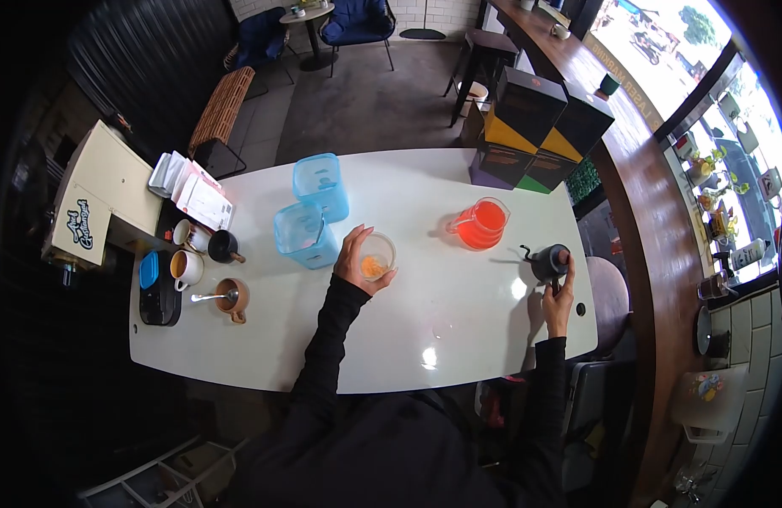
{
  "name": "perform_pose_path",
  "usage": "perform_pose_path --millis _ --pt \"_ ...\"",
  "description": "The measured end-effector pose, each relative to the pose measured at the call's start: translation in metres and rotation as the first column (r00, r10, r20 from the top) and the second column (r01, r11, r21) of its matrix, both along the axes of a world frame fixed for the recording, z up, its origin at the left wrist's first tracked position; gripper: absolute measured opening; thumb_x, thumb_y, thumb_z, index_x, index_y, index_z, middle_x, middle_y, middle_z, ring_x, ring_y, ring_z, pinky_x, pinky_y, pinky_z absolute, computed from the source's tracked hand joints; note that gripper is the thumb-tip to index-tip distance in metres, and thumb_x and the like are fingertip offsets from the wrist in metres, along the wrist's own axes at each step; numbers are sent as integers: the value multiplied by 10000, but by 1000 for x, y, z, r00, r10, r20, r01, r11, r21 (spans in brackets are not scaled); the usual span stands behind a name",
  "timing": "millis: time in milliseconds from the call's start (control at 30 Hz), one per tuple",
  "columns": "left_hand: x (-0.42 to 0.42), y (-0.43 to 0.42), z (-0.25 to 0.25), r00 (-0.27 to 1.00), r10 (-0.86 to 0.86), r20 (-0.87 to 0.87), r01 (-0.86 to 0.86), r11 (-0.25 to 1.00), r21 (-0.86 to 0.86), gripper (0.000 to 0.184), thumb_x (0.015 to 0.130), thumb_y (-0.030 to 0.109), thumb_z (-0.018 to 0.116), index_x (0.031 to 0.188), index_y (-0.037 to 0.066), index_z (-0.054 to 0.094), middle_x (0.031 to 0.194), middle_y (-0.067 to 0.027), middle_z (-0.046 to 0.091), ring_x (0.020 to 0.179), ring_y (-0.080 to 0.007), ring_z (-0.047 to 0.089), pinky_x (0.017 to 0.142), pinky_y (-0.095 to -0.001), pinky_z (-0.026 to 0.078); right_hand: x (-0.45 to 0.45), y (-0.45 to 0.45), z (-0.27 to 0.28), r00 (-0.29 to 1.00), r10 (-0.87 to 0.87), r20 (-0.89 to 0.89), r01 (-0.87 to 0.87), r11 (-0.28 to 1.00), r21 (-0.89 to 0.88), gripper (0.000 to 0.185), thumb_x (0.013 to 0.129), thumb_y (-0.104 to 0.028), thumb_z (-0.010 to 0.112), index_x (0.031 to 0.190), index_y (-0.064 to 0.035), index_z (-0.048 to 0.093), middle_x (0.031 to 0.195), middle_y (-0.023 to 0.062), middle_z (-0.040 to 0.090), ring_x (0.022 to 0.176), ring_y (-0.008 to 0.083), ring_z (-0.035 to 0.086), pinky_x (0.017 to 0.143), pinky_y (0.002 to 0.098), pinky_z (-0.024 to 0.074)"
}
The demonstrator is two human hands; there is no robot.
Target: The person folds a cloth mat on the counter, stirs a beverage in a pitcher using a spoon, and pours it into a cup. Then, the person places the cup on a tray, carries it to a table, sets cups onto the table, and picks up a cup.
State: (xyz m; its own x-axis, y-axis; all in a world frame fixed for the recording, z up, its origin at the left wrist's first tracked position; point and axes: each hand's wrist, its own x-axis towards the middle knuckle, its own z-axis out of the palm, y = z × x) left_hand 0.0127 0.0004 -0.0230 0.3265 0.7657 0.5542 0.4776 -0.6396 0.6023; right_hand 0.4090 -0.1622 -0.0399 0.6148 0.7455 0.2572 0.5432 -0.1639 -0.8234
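Observation:
My left hand (pixel 353 261) is wrapped round a clear cup (pixel 386 243) with a little orange stuff (pixel 373 267) at its bottom. On the right side of the table, my right hand (pixel 559 306) grips the handle of a small dark gooseneck kettle (pixel 543 264), a finger reaching onto its lid. The kettle's thin spout points left; whether its base touches the table I cannot tell. Between the hands, farther back, stands a clear jug (pixel 480 225) of red-orange liquid. Two light-blue plastic containers (pixel 304 237) stand just beyond my left hand.
Along the white table's (pixel 425 330) left side are a brown cup (pixel 232 296) with a spoon, a white mug (pixel 186 267), a black box (pixel 160 296) and papers (pixel 203 199). Dark boxes (pixel 530 127) are stacked at the back right. A wooden counter (pixel 632 203) runs along the right.

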Motion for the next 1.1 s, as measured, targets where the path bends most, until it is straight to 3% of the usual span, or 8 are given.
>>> perform_pose_path --millis 33,133,167,300,400,567,700,1100 --pt "1 -2 2 1000 13 -10 -13 1000 -13 805 634 295 827 1308 66 450 1288 -167 493 1195 -331 497 956 -414 458 1 1 1 1000 -13 -6 12 998 -63 879 766 171 473 1513 -210 210 1447 194 427 1054 268 635 847 315 503" --pt "2 0 4 998 -10 -55 10 1000 6 790 638 300 822 1298 65 458 1271 -167 495 1162 -325 511 934 -414 466 7 7 7 998 -1 59 7 995 -102 872 766 152 487 1507 -216 209 1402 233 457 1108 348 616 873 379 502" --pt "2 1 4 998 -20 -56 21 1000 4 790 638 300 822 1298 65 458 1271 -167 495 1162 -325 511 934 -414 466 8 9 7 997 -6 78 15 994 -110 879 766 132 496 1504 -238 192 1314 258 526 1067 430 607 865 427 507" --pt "8 8 7 997 -37 -66 32 997 -71 785 633 355 824 1269 62 470 1202 -183 512 1131 -351 514 928 -434 466 14 15 7 984 -6 178 37 985 -167 897 777 89 504 1499 -295 138 1086 274 640 882 446 651 731 496 511" --pt "16 17 8 995 -49 -89 44 997 -65 775 632 353 824 1261 62 476 1185 -182 514 1115 -350 517 921 -433 467 17 16 6 977 -4 213 43 983 -181 899 778 72 512 1501 -296 127 1053 279 646 852 441 653 713 495 509" --pt "34 40 4 991 -87 -101 81 995 -61 763 622 347 828 1252 76 492 1178 -171 513 1086 -336 531 903 -422 478 22 18 8 973 -4 230 72 955 -289 923 776 19 538 1509 -300 76 844 246 666 733 440 640 642 511 481" --pt "48 56 -2 991 -132 -12 131 990 -55 746 610 333 833 1238 100 504 1178 -140 507 1030 -300 554 872 -401 496 23 18 8 968 -9 250 91 943 -319 933 777 14 540 1507 -326 68 745 239 645 698 440 631 626 516 466" --pt "99 106 -8 989 -148 -1 147 988 -51 725 610 334 847 1206 94 510 1168 -131 500 1019 -296 562 872 -404 501 14 24 18 969 -55 241 133 937 -322 914 809 -3 563 1502 -341 71 798 220 653 727 433 636 669 521 475"
